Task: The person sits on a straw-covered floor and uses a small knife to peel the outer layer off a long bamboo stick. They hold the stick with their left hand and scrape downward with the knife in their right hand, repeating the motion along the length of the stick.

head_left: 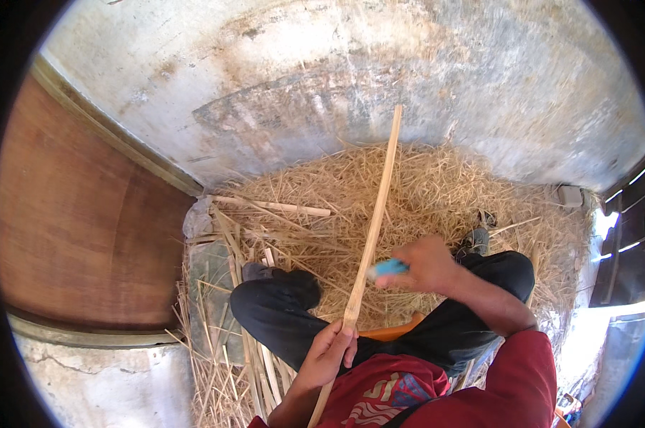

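A long pale bamboo strip (381, 192) slants up from my lap toward the far wall. Its lower part is gripped by my left hand (328, 351), with the fingers wrapped round it and the tail end running down past my shirt. My right hand (426, 264) is closed round a blue-handled knife (389, 268), held just right of the strip's middle. Motion smears the knife, so its blade and whether it touches the strip are unclear.
Curly shavings (437, 185) cover the floor before my crossed legs. More strips (265, 364) lie at my left, beside a grey slab (212, 289). A stained wall (322, 93) stands ahead, a brown panel (87, 214) at the left. Something orange (394, 329) shows under me.
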The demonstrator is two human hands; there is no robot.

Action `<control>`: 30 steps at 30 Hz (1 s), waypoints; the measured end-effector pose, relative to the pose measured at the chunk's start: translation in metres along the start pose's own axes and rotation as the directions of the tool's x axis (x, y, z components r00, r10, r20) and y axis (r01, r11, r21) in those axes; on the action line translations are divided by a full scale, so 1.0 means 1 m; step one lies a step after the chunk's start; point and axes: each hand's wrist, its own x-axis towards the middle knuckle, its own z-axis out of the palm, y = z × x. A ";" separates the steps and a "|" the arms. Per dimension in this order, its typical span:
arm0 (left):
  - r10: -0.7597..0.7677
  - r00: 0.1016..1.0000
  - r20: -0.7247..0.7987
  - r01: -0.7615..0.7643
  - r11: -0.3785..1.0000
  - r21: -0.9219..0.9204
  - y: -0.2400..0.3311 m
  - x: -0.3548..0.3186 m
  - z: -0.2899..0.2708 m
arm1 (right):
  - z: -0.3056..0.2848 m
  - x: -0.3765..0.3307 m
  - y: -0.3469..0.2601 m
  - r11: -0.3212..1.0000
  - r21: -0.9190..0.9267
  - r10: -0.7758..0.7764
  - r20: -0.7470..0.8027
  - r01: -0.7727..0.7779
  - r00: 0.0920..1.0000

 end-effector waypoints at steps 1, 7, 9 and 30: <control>-0.008 1.000 -0.005 0.008 0.999 -0.044 0.000 0.001 -0.001 | 0.008 -0.004 -0.005 0.998 -0.002 -0.064 -0.021 0.064 0.998; 0.009 1.000 -0.025 -0.008 1.000 0.015 0.013 -0.007 0.004 | 0.027 -0.005 -0.015 0.970 -0.106 -0.232 -0.146 0.218 0.962; 0.049 0.998 -0.043 -0.045 0.995 0.089 0.016 -0.011 0.009 | 0.027 0.011 0.007 0.986 -0.133 -0.126 -0.237 0.096 0.963; 0.116 0.992 0.050 -0.126 0.949 0.290 0.003 -0.046 0.010 | -0.016 0.042 0.077 0.939 -0.284 0.045 -0.454 -0.192 0.890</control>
